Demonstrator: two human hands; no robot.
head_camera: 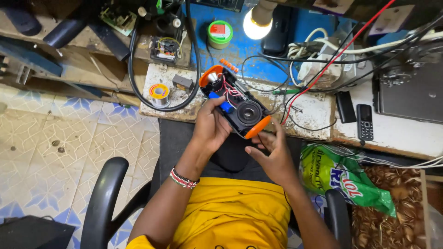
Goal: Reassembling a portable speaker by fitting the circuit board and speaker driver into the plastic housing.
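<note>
- The left hand (210, 127) wraps its fingers around the long side of an opened portable speaker (235, 101), thumb pressing near a blue part inside it; the grip is closed on the casing.
- The right hand (272, 154) supports the speaker's near end from below, fingers curled loosely against the orange end cap (258, 127); it steadies more than it clamps.
- The speaker is held in the air just above the near edge of the workbench (314, 115), tilted, with its insides facing up.
- How far along, judging from this view: the housing is already open, so a round black speaker cone, red wires and small parts lie exposed. No tool is in either hand, and the cover is not back on, so work inside and reassembly appear to remain.
- On the bench just beyond lie a spool of solder wire (159, 93), a green round tin (219, 33) and a lit bulb (256, 23).
- Farther right are tangled cables and two small black phones (364, 121).
- Below the bench at right lies a green plastic bag (346, 177); the person sits in a black chair with an armrest (106, 198).
</note>
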